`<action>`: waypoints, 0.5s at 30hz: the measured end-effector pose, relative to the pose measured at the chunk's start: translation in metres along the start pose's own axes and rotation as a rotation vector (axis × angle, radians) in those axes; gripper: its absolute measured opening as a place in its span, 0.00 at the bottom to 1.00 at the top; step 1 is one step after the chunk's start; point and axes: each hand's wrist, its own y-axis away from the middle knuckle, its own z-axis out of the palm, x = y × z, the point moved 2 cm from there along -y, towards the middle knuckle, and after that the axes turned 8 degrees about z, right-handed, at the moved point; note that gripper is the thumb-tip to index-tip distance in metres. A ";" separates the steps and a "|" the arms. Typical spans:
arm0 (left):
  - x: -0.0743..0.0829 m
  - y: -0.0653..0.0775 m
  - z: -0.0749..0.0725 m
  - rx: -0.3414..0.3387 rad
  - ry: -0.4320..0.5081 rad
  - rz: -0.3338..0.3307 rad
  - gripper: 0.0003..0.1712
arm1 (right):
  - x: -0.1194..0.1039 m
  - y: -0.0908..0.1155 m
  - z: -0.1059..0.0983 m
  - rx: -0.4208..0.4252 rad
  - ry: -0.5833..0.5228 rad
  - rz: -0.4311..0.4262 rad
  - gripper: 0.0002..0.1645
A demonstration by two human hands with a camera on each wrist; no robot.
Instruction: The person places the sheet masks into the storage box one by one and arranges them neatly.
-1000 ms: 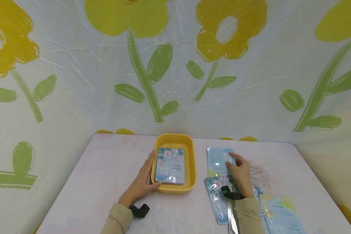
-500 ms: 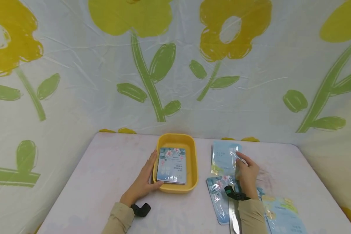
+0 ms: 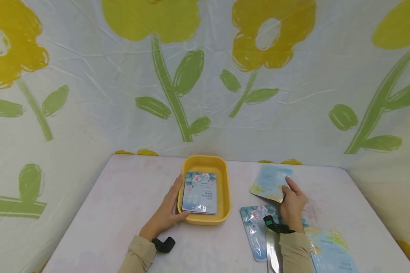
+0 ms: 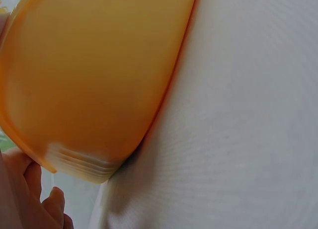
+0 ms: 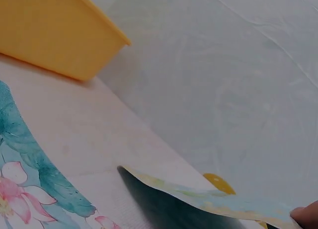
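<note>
The left hand (image 3: 165, 211), thumb and fingers spread, touches the yellow tray (image 3: 223, 189); inside, a floral packet (image 3: 199, 193) may top a stack. The right hand (image 3: 293, 203) pinches a pale-blue packet (image 3: 269, 182) over the table (image 3: 116, 204), its sleeve (image 3: 296, 251) partly hiding other packets (image 3: 255, 235).

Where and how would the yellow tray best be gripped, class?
Probably best: grip the yellow tray by its rim along the long sides, hands coming from left and right. The rim juts past the walls, a ledge to hold; the left hand lies along the left side.
</note>
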 end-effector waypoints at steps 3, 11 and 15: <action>0.001 0.000 -0.001 0.001 0.000 -0.001 0.62 | -0.001 0.001 0.000 -0.022 -0.006 0.039 0.31; 0.000 0.001 -0.001 0.007 -0.005 -0.007 0.63 | -0.002 0.002 -0.001 -0.093 0.120 0.118 0.40; 0.000 0.001 -0.001 0.007 -0.010 -0.008 0.63 | -0.004 0.002 -0.002 -0.141 0.120 0.131 0.41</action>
